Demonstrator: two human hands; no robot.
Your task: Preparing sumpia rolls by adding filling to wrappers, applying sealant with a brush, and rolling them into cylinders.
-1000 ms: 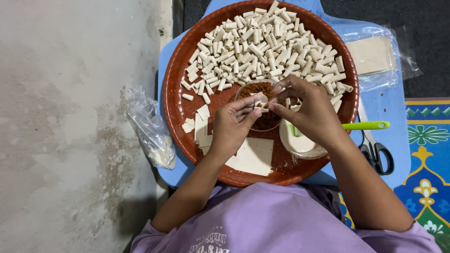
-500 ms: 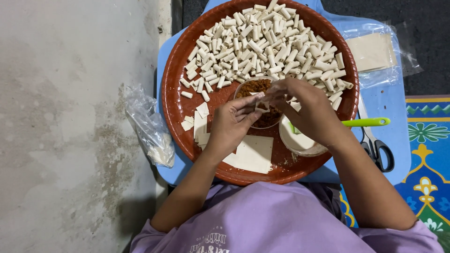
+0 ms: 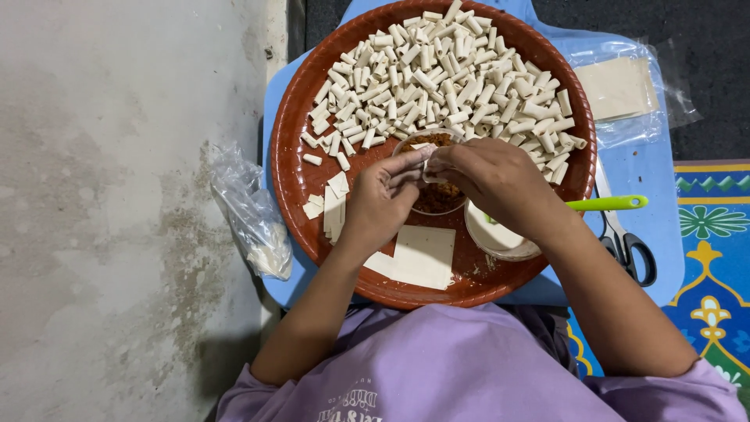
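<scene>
Both hands pinching a small pastry strip [image 3: 426, 162] over the filling bowl [image 3: 437, 195]

L hand [image 3: 383, 199] & R hand [image 3: 496, 184] curled nearly shut, fingertips meeting on the strip, held right above the reddish filling so crumbs drop back; finished rolls [image 3: 445, 74] piled at tray [image 3: 293, 180] far side, w/ flat sheets [image 3: 418, 256] near

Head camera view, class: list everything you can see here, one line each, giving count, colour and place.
Round tray: one, reddish-brown, centre, on the blue board.
Blue board: one, under the tray.
Small rolled pastries: many, cream, upper half of tray.
Filling bowl: one, brown filling, tray centre.
Pastry sheets: cream, flat, lower tray.
Cut strips: several, cream, left in tray.
White bowl: one, right in tray.
Green handle: one, right tray rim.
Scissors: one pair, black handles, right.
Wrapper bag: one, clear, top right.
Crumpled bag: one, clear, left.
Left hand, right hand: pinching a small wrapper piece over the filling bowl.
</scene>
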